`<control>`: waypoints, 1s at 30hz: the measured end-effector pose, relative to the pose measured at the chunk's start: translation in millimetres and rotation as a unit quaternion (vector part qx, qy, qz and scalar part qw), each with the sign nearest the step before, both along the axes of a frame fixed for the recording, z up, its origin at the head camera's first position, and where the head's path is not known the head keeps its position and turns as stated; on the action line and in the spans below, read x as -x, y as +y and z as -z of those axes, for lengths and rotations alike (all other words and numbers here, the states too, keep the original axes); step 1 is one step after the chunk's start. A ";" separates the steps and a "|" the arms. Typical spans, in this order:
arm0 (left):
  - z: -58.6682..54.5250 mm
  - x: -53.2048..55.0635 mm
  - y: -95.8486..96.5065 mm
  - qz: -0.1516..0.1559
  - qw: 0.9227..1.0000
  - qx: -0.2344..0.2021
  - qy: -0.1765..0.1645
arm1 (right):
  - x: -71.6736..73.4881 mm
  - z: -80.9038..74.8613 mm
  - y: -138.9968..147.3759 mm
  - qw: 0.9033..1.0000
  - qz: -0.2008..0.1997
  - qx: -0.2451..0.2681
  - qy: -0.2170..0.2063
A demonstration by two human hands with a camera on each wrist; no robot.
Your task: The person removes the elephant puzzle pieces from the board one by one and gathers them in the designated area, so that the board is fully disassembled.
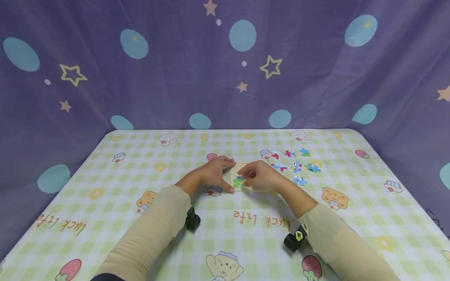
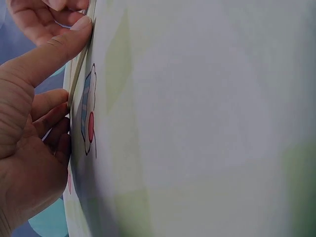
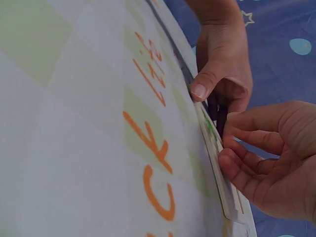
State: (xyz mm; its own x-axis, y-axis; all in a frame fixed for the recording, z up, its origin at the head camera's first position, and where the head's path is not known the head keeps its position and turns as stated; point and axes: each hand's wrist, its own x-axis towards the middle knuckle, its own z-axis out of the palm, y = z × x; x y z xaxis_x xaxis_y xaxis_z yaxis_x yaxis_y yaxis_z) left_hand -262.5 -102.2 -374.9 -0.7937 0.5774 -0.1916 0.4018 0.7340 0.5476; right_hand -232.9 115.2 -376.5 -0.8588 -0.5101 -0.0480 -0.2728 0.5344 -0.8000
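A thin, light wooden puzzle board (image 1: 250, 190) lies flat on the table under both hands. My left hand (image 1: 213, 172) grips its left end, thumb at the near edge and fingers at the far edge; the thumb (image 2: 81, 24) presses the board's rim in the left wrist view. A green puzzle piece with a blue top (image 1: 238, 183) sits in the board's near left corner. Curled over the board, my right hand (image 1: 261, 175) pinches at this piece, thumb and index fingertips around its upper right side. In the right wrist view, the right fingers (image 3: 242, 170) hide most of the piece.
Several loose puzzle pieces lie right of the board, among them a blue and green one (image 1: 304, 152), a red and blue one (image 1: 290, 153) and a light blue one (image 1: 300, 180). The checked tablecloth (image 1: 116, 195) reaches back to a purple curtain (image 1: 197, 78).
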 end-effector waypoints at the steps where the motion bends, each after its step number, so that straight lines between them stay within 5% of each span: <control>1: 0.1 -0.1 0.1 0.000 1.000 -0.001 0.000 | 1.3 1.0 -1.2 1.000 -0.001 -0.004 0.000; 19: -1.0 -0.2 -1.1 0.005 0.999 -0.032 -0.008 | 4.9 6.0 -14.5 0.999 0.025 -0.031 -0.018; 30: 0.3 -0.2 -0.4 -0.006 1.000 -0.019 0.000 | -3.2 4.1 -9.6 0.999 0.021 0.036 -0.010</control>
